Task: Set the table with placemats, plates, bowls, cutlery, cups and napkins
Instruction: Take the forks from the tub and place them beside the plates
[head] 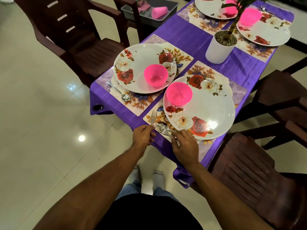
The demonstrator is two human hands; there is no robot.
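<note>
On the purple tablecloth [187,40] lie floral placemats with white rose-patterned plates. The near plate [207,112] carries a pink bowl [179,93]; the left plate [142,63] carries another pink bowl [155,75], with a spoon [118,91] beside it. My left hand [143,135] grips a fork [153,117], tines pointing away, over the near placemat [156,117]. My right hand [184,145] holds a second fork and a spoon [163,128] at the near plate's left rim. Two more plates with pink items sit at the far end.
A white pot [219,45] with a plant stands mid-table. A grey tub [149,10] holding a pink cup [159,12], napkins and cutlery rests on a far chair. Dark brown chairs stand at left [69,35] and right [259,171]. The floor is glossy tile.
</note>
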